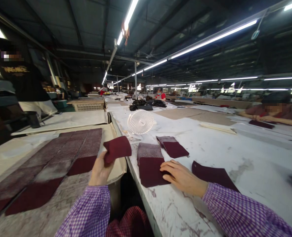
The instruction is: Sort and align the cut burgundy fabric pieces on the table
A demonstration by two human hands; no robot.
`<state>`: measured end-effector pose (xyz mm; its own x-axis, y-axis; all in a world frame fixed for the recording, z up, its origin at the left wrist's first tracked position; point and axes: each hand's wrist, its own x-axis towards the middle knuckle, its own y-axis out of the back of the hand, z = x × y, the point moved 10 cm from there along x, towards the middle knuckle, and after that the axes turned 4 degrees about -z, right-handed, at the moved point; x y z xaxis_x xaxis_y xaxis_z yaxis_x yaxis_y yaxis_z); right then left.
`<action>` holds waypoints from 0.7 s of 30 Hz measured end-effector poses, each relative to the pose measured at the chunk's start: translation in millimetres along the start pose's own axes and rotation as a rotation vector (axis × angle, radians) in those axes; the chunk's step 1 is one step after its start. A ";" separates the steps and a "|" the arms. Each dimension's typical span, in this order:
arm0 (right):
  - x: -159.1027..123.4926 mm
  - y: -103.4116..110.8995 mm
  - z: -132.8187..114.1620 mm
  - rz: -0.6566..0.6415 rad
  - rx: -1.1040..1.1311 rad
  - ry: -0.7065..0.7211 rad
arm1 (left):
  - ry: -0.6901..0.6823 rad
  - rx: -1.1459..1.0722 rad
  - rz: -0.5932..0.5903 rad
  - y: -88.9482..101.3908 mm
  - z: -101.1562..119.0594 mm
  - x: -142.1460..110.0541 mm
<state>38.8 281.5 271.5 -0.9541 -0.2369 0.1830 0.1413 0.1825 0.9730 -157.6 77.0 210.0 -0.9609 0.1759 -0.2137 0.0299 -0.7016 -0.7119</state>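
Note:
My left hand (100,169) pinches a maroon fabric piece (118,148) and holds it up over the gap between two tables. My right hand (181,176) rests at the right edge of a maroon fabric piece (149,172) on the white table, its fingers stretched out and slightly bent. Behind that piece lies a greyish-purple fabric piece (149,150), partly covered. A folded maroon piece (175,149) is a little farther back. To the right of my hand, partly behind my forearm, lies another maroon piece (212,174).
Rows of greyish-purple and maroon fabric panels (62,148) cover the left table. A white fan (141,121) stands on the white table (170,214), with dark bundles (141,104) behind it. One person (279,108) leans over the table at right; another (24,79) stands at left.

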 end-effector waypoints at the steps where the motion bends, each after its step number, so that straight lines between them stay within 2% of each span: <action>1: 0.1 0.8 -0.1 0.002 0.003 -0.004 | -0.048 -0.032 0.050 9.7 13.9 2.6; 3: 1.2 2.5 0.6 0.002 0.020 -0.023 | -0.140 -0.049 0.089 20.2 31.7 -2.0; 5: 2.7 3.4 2.0 -0.017 0.064 -0.050 | -0.225 0.043 0.022 13.6 35.9 -18.3; 6: 3.3 3.9 3.1 -0.029 0.099 -0.066 | -0.255 0.136 -0.051 3.6 31.8 -29.9; 8: 3.3 5.6 9.6 -0.035 0.215 -0.127 | -0.260 0.363 -0.222 -21.7 9.0 -57.8; 10: -0.6 1.9 26.2 -0.048 0.452 -0.273 | -0.239 0.618 -0.443 -50.3 -26.2 -90.8; 12: -9.5 -12.6 41.9 -0.110 0.779 -0.449 | -0.307 0.837 -0.642 -73.3 -55.2 -127.1; 14: -17.8 -23.9 46.8 -0.171 1.032 -0.543 | -0.400 1.019 -0.761 -85.8 -75.6 -157.7; 16: -19.9 -21.1 46.4 -0.173 1.083 -0.511 | -0.488 1.110 -0.840 -93.2 -85.1 -180.3; 18: -19.3 -14.6 44.9 -0.160 1.032 -0.441 | -0.527 1.148 -0.926 -100.1 -88.9 -193.3; 21: -19.5 -13.3 45.8 -0.173 0.977 -0.415 | -0.555 1.205 -0.970 -112.1 -86.0 -187.5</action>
<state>43.4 327.5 248.5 -0.9820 -0.0236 -0.1873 -0.1006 0.9050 0.4135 42.9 182.2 272.3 -0.4748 0.7759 0.4153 -0.5691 -0.6307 0.5276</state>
